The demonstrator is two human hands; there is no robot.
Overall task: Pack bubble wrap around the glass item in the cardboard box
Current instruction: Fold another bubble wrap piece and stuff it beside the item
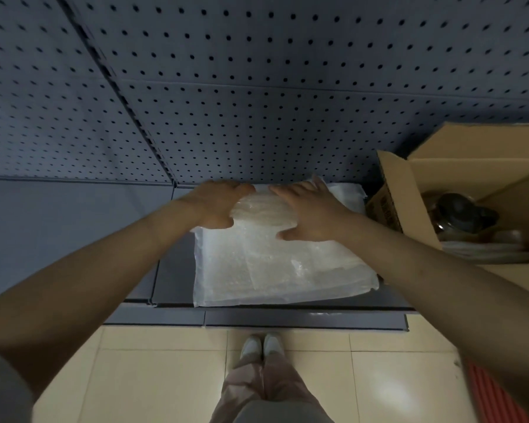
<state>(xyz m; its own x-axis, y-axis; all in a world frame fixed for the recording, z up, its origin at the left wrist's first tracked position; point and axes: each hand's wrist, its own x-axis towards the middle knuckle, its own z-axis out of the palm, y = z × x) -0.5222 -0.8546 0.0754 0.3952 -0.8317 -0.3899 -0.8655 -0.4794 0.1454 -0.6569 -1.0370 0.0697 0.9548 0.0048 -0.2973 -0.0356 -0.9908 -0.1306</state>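
A stack of white bubble wrap [275, 270] lies flat on the grey shelf [74, 233], its far end rolled or folded up. My left hand [217, 206] grips that raised fold at its left, thumb underneath. My right hand [309, 215] rests on the fold's right part, fingers spread and thumb low. To the right stands an open cardboard box [458, 169]. Inside it lies a glass item with a dark lid [458, 215], with some white wrap beneath it at the box's near side.
A grey pegboard wall [257, 87] rises behind the shelf. The shelf's front edge [287, 319] runs above a beige tiled floor, where my feet [263, 346] stand. A red ribbed object [492, 395] lies at the lower right.
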